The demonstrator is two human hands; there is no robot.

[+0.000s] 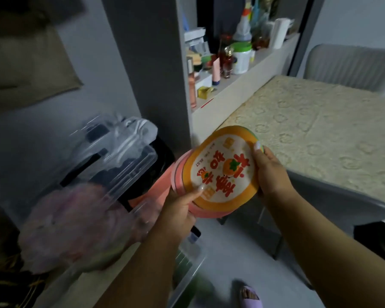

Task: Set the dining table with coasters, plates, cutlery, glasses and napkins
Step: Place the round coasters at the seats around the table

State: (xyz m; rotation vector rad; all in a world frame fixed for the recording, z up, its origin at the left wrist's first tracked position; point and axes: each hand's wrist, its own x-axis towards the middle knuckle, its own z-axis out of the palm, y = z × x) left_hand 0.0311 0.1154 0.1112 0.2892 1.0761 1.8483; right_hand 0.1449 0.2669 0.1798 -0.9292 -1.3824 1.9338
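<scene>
I hold a stack of round coasters (222, 167) in both hands, in front of the table's near left corner. The top coaster has an orange rim, a white middle and red characters with persimmons; pink ones show beneath it. My left hand (178, 207) grips the stack's lower left edge, thumb on top. My right hand (269, 170) grips the right edge, thumb pressed on the rim. The dining table (320, 134), covered with a cream embossed cloth, lies to the right.
Clear plastic storage boxes (111, 165) with bagged items stand at the left. A shelf ledge (242, 85) behind the table carries bottles and jars. A grey chair (351, 65) stands at the table's far side, another (333, 198) near my right arm. My slippered foot (250, 296) is below.
</scene>
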